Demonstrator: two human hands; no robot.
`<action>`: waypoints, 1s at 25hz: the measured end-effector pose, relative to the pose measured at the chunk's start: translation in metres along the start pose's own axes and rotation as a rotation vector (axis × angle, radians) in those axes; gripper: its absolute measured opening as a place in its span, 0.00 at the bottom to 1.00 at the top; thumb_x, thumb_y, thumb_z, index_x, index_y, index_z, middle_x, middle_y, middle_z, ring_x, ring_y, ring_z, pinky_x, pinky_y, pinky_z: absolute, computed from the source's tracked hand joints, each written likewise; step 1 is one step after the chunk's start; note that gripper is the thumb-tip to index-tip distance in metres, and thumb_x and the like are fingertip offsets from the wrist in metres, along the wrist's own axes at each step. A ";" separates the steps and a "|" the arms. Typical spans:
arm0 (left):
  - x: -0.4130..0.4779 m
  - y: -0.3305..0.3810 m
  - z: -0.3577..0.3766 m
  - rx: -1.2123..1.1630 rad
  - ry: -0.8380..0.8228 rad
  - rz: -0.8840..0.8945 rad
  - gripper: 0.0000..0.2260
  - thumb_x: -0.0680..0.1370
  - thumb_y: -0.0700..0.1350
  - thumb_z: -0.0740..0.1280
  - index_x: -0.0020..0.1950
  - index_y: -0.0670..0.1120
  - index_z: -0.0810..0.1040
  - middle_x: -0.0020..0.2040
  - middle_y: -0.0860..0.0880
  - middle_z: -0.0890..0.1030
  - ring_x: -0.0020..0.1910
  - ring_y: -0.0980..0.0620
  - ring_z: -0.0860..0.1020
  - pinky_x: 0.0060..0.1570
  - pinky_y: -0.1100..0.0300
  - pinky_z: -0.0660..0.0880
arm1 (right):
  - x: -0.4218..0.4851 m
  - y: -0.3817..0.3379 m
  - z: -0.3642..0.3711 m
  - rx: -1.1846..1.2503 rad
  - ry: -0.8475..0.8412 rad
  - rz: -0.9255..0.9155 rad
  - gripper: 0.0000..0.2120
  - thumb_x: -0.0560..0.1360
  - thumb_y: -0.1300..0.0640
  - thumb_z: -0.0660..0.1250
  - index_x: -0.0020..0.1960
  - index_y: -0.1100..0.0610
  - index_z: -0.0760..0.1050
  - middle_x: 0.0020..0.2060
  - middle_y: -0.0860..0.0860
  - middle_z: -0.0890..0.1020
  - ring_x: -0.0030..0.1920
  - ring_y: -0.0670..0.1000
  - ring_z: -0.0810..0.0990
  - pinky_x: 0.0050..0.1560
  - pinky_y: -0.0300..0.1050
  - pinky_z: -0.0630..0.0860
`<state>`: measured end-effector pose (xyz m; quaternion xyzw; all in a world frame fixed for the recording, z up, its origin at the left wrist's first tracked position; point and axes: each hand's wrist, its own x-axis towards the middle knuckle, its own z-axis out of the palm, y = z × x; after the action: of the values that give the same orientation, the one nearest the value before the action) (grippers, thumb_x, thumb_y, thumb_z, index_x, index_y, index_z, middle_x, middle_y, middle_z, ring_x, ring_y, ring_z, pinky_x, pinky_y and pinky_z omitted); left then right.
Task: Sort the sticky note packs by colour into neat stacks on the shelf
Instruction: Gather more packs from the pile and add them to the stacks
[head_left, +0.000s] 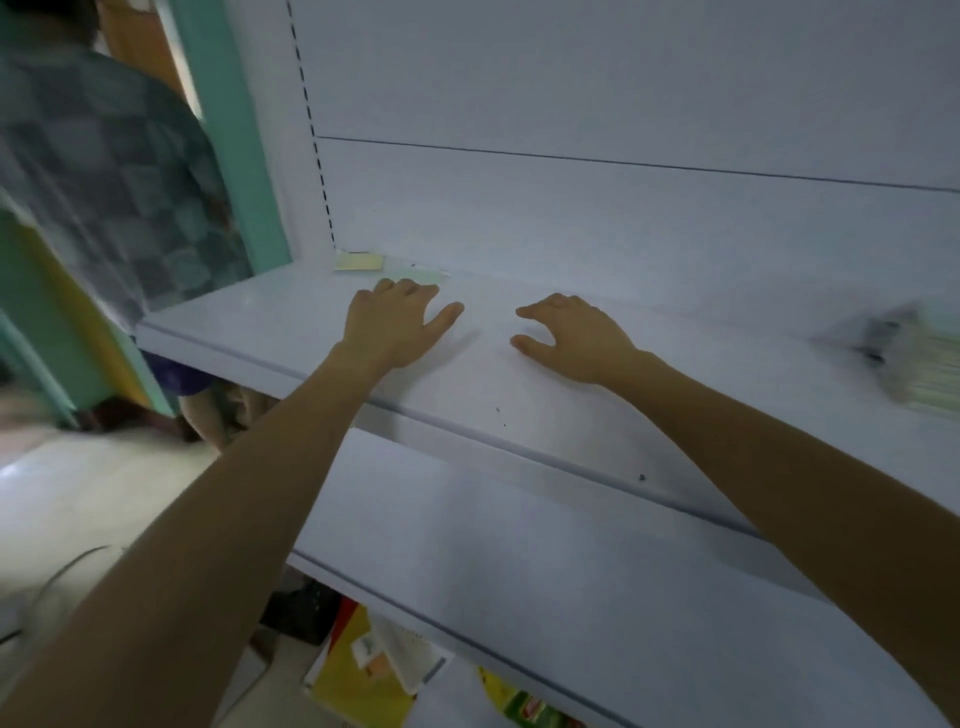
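Both hands, left hand (397, 325) and right hand (569, 338), lay released, empty, on the shelf (519, 405). At eleven o'clock sat a yellow pack (358, 261): probably light, stiff; best pinched by its edges.

The shelf (519, 395) looks like painted sheet metal, pale grey-white, smooth with a soft satin sheen and a few dark specks near its front lip. The back panel (623, 218) above the shelf has the same smooth matt paint. At the shelf's far left corner lies a yellow sticky note pack (359, 261), paper, seemingly under glossy film. At the shelf's right end, blurred packs (919, 358) show a shiny wrap. Left of the shelf, a checked shirt (104, 176) looks like soft matt cloth.
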<state>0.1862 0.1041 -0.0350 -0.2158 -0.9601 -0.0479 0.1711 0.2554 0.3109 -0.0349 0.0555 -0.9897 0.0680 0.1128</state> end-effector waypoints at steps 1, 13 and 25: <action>0.005 -0.015 0.004 0.003 -0.002 -0.023 0.25 0.78 0.60 0.51 0.68 0.48 0.69 0.68 0.44 0.72 0.67 0.42 0.69 0.63 0.47 0.66 | 0.018 -0.009 0.007 0.015 -0.008 -0.016 0.24 0.76 0.42 0.56 0.70 0.50 0.64 0.69 0.52 0.68 0.69 0.55 0.66 0.68 0.51 0.62; 0.105 -0.149 0.048 0.068 -0.025 -0.087 0.21 0.80 0.55 0.52 0.67 0.46 0.70 0.66 0.43 0.73 0.64 0.41 0.71 0.60 0.47 0.69 | 0.201 -0.046 0.070 0.092 -0.033 -0.037 0.22 0.77 0.45 0.56 0.69 0.50 0.63 0.67 0.54 0.68 0.67 0.56 0.64 0.64 0.50 0.65; 0.174 -0.191 0.087 -0.098 -0.266 -0.021 0.21 0.80 0.55 0.50 0.71 0.50 0.63 0.70 0.40 0.65 0.68 0.38 0.65 0.66 0.46 0.63 | 0.208 -0.069 0.076 0.259 -0.071 0.237 0.14 0.78 0.50 0.56 0.47 0.58 0.75 0.52 0.59 0.78 0.54 0.59 0.75 0.49 0.46 0.65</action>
<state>-0.0710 0.0156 -0.0595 -0.2181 -0.9731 -0.0676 0.0310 0.0460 0.2125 -0.0521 -0.0450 -0.9757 0.2056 0.0608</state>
